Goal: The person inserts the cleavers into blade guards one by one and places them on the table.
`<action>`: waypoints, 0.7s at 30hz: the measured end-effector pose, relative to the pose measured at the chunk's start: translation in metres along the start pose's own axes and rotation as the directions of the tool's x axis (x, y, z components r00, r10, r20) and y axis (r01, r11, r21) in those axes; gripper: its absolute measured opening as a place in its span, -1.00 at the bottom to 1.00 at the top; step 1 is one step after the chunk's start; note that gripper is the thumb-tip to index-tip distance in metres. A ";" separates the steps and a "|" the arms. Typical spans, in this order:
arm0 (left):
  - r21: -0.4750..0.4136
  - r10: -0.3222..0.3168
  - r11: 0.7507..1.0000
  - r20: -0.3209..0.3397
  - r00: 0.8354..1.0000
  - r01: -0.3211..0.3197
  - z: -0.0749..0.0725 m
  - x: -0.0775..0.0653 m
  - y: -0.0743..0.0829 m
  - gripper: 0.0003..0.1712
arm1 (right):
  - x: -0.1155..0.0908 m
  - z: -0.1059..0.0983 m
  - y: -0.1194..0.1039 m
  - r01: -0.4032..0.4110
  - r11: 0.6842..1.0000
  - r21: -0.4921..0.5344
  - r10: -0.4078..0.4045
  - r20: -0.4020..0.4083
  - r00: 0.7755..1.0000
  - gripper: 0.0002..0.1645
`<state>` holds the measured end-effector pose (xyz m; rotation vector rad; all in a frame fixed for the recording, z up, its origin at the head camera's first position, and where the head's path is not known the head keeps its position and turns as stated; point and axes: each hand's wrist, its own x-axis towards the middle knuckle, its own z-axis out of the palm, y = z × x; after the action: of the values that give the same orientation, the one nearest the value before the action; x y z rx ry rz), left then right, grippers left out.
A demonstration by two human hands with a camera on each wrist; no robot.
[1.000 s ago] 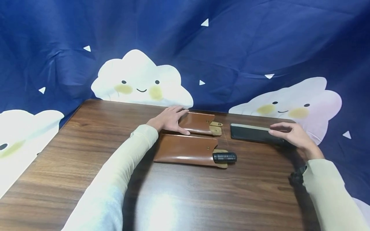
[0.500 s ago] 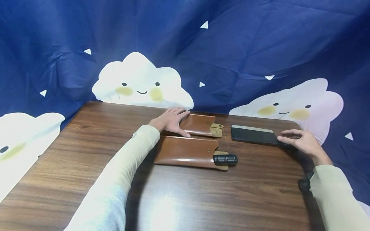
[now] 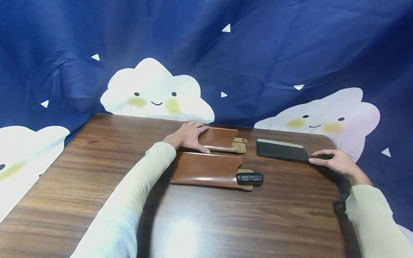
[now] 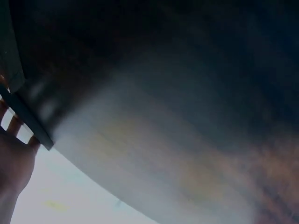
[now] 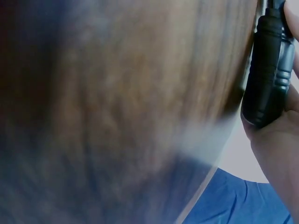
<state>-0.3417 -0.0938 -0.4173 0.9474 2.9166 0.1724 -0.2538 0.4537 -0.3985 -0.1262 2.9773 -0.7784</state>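
Observation:
Near the back of the table, my left hand [image 3: 188,136] holds the closed end of a brown leather sheath [image 3: 221,139], with fingers along its far edge and thumb along its near edge. Its tan snap tabs lie at the open mouth. To the right lies a broad black-bladed cleaver [image 3: 281,151] with a pale edge. My right hand [image 3: 342,164] grips it at the handle end, thumb and fingertips right at the blade's corner. The ridged black handle [image 5: 267,70] shows against the palm in the right wrist view and is mostly hidden in the head view.
Just in front of the left hand lies a second brown leather sheath [image 3: 206,169], with a ribbed black handle [image 3: 250,178] sticking out of its mouth. A blue cloth [image 3: 264,53] with printed clouds hangs behind the wooden table [image 3: 242,222].
The right hand has slid right and closed in on the cleaver's handle end, fingertips now at the blade's corner. The left hand and both sheaths have stayed put.

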 end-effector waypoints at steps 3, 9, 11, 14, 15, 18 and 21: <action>-0.005 -0.005 1.000 -0.013 1.000 0.005 -0.001 -0.002 0.001 0.34 | -0.001 0.001 0.003 -0.004 1.000 0.015 0.004 0.005 1.000 -0.31; -0.036 0.002 0.999 -0.029 1.000 -0.003 -0.003 -0.005 0.001 0.29 | 0.000 0.002 0.005 -0.005 1.000 0.017 0.005 0.001 1.000 -0.30; -0.044 0.007 0.999 -0.034 0.999 -0.008 -0.003 -0.005 0.000 0.27 | 0.000 0.002 0.004 -0.011 1.000 0.020 0.011 0.006 1.000 -0.30; -0.053 0.015 0.998 -0.045 0.999 -0.017 -0.002 -0.004 -0.002 0.24 | 0.000 0.001 0.003 -0.019 1.000 0.025 0.019 0.002 1.000 -0.30; -0.056 0.014 0.998 -0.045 0.999 -0.017 -0.002 -0.004 -0.002 0.23 | 0.000 0.001 0.003 -0.019 1.000 0.024 0.019 -0.003 1.000 -0.31; -0.058 0.013 0.998 -0.048 0.999 -0.016 -0.001 -0.004 -0.002 0.24 | -0.001 0.001 0.002 -0.022 0.999 0.024 0.022 -0.023 0.999 -0.33; -0.059 0.015 0.998 -0.053 0.998 -0.019 -0.002 -0.006 -0.001 0.25 | -0.003 0.001 0.002 -0.021 1.000 0.023 0.022 -0.036 0.999 -0.36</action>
<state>-0.3380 -0.0983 -0.4157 0.9736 2.9338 0.2876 -0.2508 0.4555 -0.4000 -0.0792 2.9975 -0.8208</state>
